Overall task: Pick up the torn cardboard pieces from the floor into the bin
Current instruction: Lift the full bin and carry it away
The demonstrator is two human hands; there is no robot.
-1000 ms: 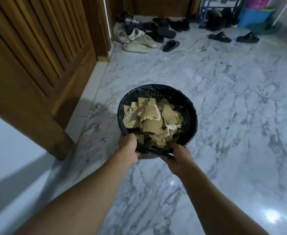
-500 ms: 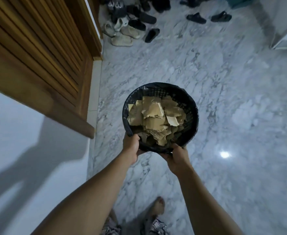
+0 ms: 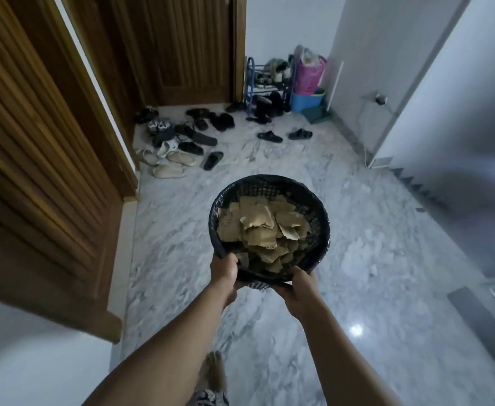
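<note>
The task looks finished: cardboard pieces (image 3: pixel 260 230) fill the bin (image 3: pixel 320 227), its near rim gripped by left hand (image 3: pixel 224 271) and right hand (image 3: pixel 302 284), and the floor (image 3: pixel 372 244) shows no evident scraps.

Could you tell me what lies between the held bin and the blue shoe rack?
In the head view, beyond the bin comes bare marble floor, then a pair of black sandals and more dark shoes at the foot of the shoe rack.
</note>
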